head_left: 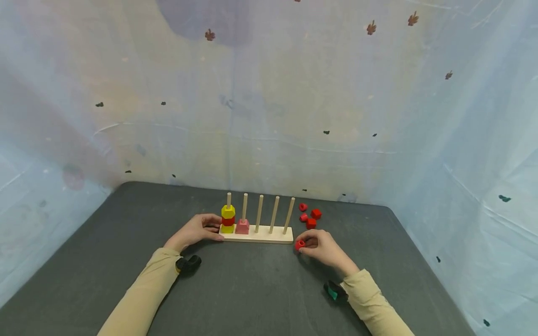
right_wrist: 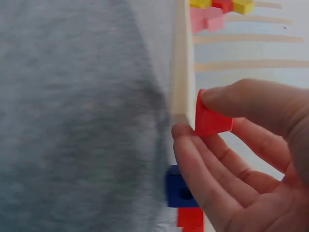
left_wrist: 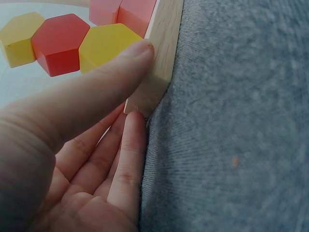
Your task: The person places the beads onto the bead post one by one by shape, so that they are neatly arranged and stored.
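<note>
A pale wooden peg board (head_left: 260, 237) with several upright pegs lies on the dark table. Its leftmost peg bears a yellow hexagonal block (head_left: 228, 211), a red one (head_left: 228, 221) and another yellow one (head_left: 227, 229). A pink block (head_left: 242, 228) sits on the neighbouring peg. My left hand (head_left: 196, 232) holds the board's left end, thumb along the front edge in the left wrist view. Beside the right end, my right hand (head_left: 324, 248) pinches a red block (right_wrist: 212, 118) with a hole, between thumb and fingers. The other pegs are bare.
Several loose red blocks (head_left: 311, 223) lie behind the right hand, right of the board. A blue block (right_wrist: 179, 187) with a hole shows below the fingers in the right wrist view. A pale patterned curtain (head_left: 269, 116) hangs behind the table (head_left: 252, 289).
</note>
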Motion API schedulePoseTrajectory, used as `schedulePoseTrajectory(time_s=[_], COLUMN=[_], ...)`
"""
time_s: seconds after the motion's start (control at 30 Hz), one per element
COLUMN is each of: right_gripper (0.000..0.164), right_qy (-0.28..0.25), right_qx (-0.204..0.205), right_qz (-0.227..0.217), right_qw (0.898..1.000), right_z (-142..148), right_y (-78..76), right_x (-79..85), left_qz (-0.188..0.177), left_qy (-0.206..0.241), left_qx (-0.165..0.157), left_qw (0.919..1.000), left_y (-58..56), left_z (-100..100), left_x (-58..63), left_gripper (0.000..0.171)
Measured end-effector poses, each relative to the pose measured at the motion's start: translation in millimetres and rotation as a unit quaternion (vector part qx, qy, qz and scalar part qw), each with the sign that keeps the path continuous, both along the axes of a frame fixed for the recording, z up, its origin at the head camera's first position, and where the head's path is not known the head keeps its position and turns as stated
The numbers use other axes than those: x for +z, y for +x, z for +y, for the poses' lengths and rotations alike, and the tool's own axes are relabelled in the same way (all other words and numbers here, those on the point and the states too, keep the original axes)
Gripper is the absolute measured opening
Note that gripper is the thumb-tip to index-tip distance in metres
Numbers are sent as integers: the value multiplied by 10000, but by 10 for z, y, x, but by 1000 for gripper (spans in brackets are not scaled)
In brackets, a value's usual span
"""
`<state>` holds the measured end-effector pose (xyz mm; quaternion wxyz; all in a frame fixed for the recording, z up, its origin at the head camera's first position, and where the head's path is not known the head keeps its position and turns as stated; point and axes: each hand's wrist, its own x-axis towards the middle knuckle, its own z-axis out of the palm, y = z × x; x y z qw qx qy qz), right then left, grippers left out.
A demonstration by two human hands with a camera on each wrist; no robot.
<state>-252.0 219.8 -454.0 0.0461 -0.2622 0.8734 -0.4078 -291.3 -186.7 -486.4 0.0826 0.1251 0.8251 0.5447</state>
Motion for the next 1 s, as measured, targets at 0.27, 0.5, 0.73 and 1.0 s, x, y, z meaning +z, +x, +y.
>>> schedulePoseTrajectory(time_s=[0.27,0.5,0.73,1.0], right_gripper=[26,30,27,29], right_qy=[-447,-1108,-1738,-2144], right_qx=[-252,-483,-230,192], right_qz=[209,421,1019,1251], right_qw=[9985,9918,9792,9685], right_z=[9,-83,-294,-573], right_y=[-13,51,63,48], right_x=[302,745,1071,1328], left_qz=[-46,-36,10,-73], left_qy=[-27,-18,-85,-18], left_qx=[65,38,35,82], left_qw=[10000,10000,10000,9999], left_y=[7,10,16,7], left_z=[6,5,-16,4], left_x=[2,18,50,37], left_gripper=[59,60,63,60])
